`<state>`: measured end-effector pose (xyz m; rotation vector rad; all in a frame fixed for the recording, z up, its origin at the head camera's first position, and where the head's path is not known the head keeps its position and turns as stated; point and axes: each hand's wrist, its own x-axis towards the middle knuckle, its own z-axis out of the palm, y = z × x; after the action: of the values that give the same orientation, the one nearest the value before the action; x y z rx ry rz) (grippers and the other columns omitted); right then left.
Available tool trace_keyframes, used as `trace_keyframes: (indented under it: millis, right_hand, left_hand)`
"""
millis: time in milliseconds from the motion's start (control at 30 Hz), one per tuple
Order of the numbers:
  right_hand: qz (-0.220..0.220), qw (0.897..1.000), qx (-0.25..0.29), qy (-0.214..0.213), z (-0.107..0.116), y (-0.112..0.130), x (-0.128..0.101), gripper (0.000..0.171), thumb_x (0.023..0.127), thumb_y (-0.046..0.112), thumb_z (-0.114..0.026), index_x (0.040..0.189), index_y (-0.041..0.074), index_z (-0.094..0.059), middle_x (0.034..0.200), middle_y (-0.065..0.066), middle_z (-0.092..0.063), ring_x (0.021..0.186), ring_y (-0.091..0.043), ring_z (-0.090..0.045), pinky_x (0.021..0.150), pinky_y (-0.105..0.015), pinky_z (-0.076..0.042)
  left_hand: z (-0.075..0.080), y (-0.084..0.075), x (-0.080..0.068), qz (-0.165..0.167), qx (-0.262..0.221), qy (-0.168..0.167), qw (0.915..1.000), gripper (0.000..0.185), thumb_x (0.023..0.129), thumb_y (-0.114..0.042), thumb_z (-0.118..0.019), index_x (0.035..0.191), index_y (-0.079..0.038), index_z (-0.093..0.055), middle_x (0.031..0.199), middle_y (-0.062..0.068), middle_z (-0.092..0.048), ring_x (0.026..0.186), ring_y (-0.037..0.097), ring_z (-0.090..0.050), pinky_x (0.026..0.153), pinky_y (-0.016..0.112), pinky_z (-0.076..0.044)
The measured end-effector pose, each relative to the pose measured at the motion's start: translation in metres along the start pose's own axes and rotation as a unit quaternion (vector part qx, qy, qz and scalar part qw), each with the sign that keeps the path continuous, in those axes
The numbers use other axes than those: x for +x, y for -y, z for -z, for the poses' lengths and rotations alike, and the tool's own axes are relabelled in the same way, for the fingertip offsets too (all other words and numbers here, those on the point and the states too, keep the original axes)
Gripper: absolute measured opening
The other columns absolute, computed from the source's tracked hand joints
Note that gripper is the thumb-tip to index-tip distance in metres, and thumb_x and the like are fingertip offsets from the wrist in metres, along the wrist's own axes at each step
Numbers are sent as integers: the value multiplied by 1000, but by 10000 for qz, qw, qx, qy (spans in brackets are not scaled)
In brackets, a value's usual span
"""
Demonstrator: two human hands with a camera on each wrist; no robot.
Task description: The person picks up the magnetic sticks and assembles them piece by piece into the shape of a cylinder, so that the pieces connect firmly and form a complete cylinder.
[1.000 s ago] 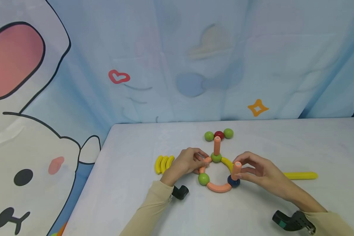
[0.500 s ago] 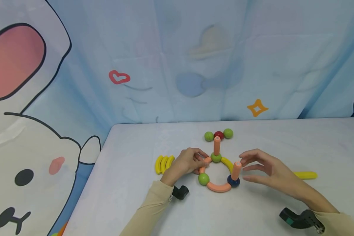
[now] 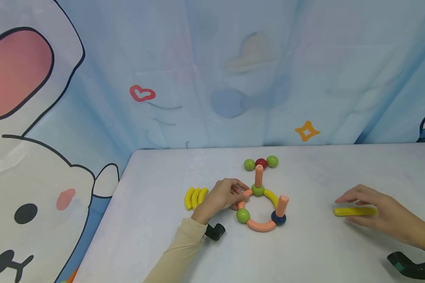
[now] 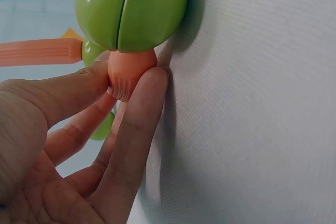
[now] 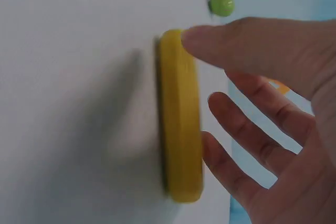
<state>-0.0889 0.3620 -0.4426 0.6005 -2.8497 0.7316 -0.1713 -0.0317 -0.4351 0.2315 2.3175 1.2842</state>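
roughly left-to-right, the yellow stick (image 3: pixel 355 212)

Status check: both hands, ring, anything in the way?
Left hand pinching orange piece of the ring. Right hand at yellow stick, not gripping; thumb contact unclear. No obstruction visible near the stick.

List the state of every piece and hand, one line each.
Left hand: pinching a peach curved piece of the ring
Right hand: spread around the yellow stick; contact unclear
Yellow stick: on the table
Ring: on the table, left side partly covered
Far peach rod: upright on a green ball
Near peach rod: upright on the blue ball
Loose yellow curved pieces: side by side
Loose green balls: flanking the red ball
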Motion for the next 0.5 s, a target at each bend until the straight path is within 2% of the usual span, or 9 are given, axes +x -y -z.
trace_keyframes:
  millis: [167, 333, 500]
  right_hand:
    - [18, 9984, -518, 218, -6, -11, -6, 45, 62, -2, -96, 98, 18, -78, 97, 12, -63, 86, 9, -51, 70, -11, -50]
    - [-320, 9956, -753, 465, -7, -13, -4, 38, 66, -3, -94, 97, 14, -79, 95, 9, -64, 82, 6, -51, 69, -20, -55]
    - [-627, 9889, -945, 962, -3, -3, 9, 29, 76, 2, -90, 101, 11, -79, 95, 6, -65, 81, -6, -56, 71, -30, -58]
  left_hand:
    - [0, -1, -1, 34, -83, 39, 10000, 25, 95, -11, -78, 120, -11, -75, 90, 1, -64, 63, 12, -65, 58, 24, -59]
    - [0, -1, -1, 41, -95, 48, 9999, 25, 95, -11, -78, 120, -11, -75, 90, 1, -64, 62, 12, -66, 58, 24, -59]
    - [1, 0, -1, 44, -65, 31, 10000, 25, 95, -12, -79, 120, -11, -75, 91, 1, -64, 62, 12, -66, 58, 24, -59]
